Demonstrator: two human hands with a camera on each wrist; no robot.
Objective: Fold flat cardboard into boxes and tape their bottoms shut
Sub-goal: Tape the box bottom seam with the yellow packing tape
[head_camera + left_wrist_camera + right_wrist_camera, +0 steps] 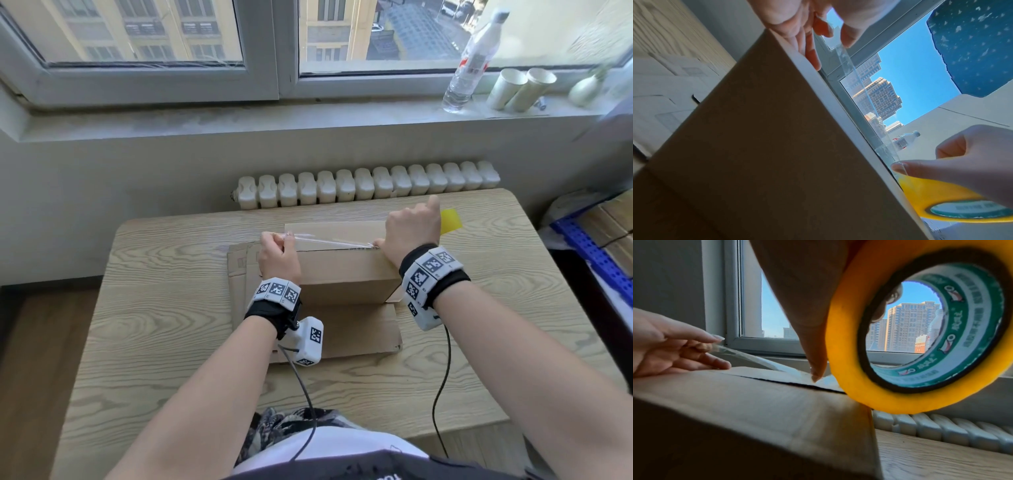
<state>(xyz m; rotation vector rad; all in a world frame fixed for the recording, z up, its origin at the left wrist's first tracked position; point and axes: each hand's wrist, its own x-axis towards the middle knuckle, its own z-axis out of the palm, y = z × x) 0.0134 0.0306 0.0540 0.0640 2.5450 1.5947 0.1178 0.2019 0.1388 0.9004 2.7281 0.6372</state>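
The left hand [278, 256] pinches the free end of the clear tape strip [329, 241]. At its 3 o'clock, the right hand [411, 230] grips the yellow tape roll [920, 331], thumb pressing the strip to the box [342, 270], which stands mid-table on flat cardboard [363, 329].

Daylight is coming through a white-framed double window [281, 51] showing yellow buildings. Grey stone sill [239, 120] is running below; white ribbed radiator [370, 186] is sitting against pale wall, behind light wood-grain table [154, 325]. Brown wooden floor [34, 359] is showing left.
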